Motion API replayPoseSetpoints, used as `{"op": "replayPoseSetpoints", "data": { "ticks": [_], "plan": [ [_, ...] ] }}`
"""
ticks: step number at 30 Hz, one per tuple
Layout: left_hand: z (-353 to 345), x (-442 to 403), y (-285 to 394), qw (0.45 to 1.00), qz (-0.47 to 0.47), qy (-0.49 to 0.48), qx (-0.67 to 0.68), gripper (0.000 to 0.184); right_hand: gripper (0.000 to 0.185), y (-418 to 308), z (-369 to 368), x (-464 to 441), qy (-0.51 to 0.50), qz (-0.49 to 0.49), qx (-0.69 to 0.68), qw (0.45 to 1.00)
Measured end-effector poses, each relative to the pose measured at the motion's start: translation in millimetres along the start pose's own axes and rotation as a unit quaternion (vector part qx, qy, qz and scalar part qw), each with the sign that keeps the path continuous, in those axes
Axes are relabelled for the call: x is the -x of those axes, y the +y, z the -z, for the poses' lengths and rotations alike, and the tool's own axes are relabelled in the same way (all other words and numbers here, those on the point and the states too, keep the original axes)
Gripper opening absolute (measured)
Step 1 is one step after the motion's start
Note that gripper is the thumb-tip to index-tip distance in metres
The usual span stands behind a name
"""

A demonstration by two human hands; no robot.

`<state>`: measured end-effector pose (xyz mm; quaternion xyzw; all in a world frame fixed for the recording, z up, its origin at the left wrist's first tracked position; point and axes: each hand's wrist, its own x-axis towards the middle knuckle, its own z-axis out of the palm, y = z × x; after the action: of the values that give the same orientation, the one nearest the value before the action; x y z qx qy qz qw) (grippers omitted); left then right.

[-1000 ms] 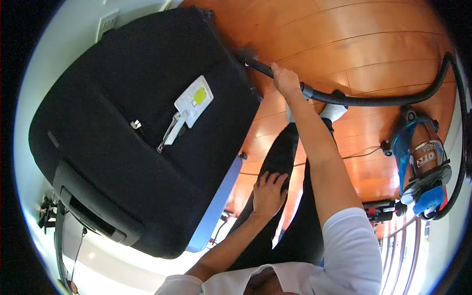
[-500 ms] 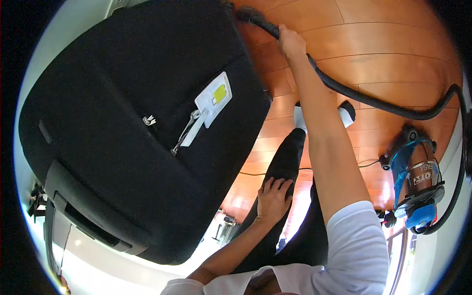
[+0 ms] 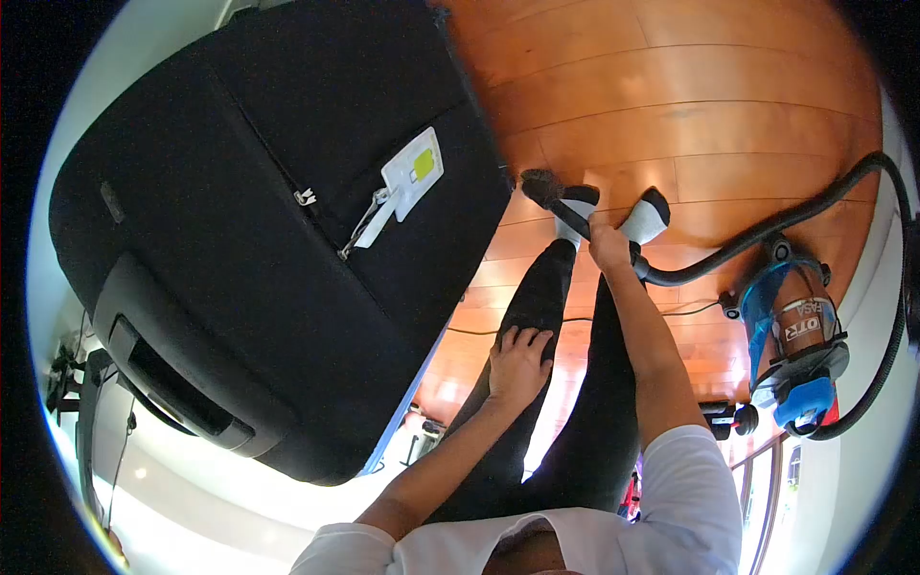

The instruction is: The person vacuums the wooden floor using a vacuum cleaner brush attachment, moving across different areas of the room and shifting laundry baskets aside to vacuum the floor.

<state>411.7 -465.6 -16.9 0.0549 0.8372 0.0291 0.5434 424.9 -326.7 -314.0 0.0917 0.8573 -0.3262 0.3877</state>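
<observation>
My right hand [image 3: 610,241] is wrapped around the wand of a vacuum cleaner hose [image 3: 714,264]. At the wand's end, a dark brush head [image 3: 543,187] is over the floor beside my sock and the suitcase's edge. Fingers spread, my left hand [image 3: 520,367] lies flat on my trouser leg near the knee and holds nothing. To the left is a large black fabric suitcase [image 3: 287,105] with a carry handle [image 3: 182,383], a zipper pull [image 3: 305,197] and a white luggage tag [image 3: 414,171] with a yellow-green patch.
A blue and brown canister vacuum cleaner [image 3: 803,331] stands at the right, its hose looping round it. A thin cord [image 3: 575,319] runs across the wooden floor [image 3: 594,105] behind my legs. My socked feet [image 3: 647,216] are close to the brush head.
My right hand has drawn the hose and brush head back from the suitcase's far corner toward my feet. The left hand still rests on my leg. The view has shifted slightly.
</observation>
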Motion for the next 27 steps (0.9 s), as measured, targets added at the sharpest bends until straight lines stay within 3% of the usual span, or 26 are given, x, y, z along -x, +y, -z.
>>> {"op": "replayPoseSetpoints", "data": {
  "ticks": [2,4,9,12,13,15,17,19,22,24,25,27],
  "plan": [
    [-4,-2,-1,1.0,0.004,-0.007,-0.008,0.053,0.019,2,7,-2,0.016,-0.022,-0.009,1.0],
    [-7,0,0,1.0,0.009,-0.009,-0.023,0.053,0.042,-13,31,-21,0.085,-0.045,-0.02,0.995],
    [-11,-2,-1,1.0,0.007,-0.016,-0.025,0.052,0.05,-16,89,-67,0.107,-0.102,-0.076,0.986],
    [-10,-5,0,0.999,0.009,-0.033,-0.018,0.052,0.04,7,92,-35,0.097,-0.164,-0.124,0.974],
    [-9,-5,0,0.999,0.008,-0.034,-0.017,0.052,0.04,29,80,-27,0.146,-0.181,-0.146,0.962],
    [-6,-6,6,0.999,0.001,-0.027,-0.028,0.052,0.04,95,43,-10,0.241,-0.212,-0.189,0.928],
    [-2,-7,14,0.998,-0.013,-0.014,-0.054,0.051,0.031,138,66,2,0.43,-0.218,-0.239,0.843],
    [-1,-9,19,0.997,-0.011,-0.019,-0.068,0.05,0.02,165,127,16,0.359,-0.323,-0.461,0.745],
    [-3,-11,19,0.996,-0.022,-0.015,-0.082,0.048,0.014,194,143,7,0.416,-0.306,-0.418,0.748],
    [-5,-12,21,0.993,-0.062,0.017,-0.095,0.046,0.023,194,103,12,0.302,-0.345,-0.443,0.77],
    [-4,-13,24,0.992,-0.066,0.013,-0.105,0.046,0.031,173,93,25,0.316,-0.348,-0.364,0.804],
    [0,-15,29,0.989,-0.073,0.004,-0.126,0.046,0.042,139,62,62,0.23,-0.336,-0.298,0.863]
  ]
}}
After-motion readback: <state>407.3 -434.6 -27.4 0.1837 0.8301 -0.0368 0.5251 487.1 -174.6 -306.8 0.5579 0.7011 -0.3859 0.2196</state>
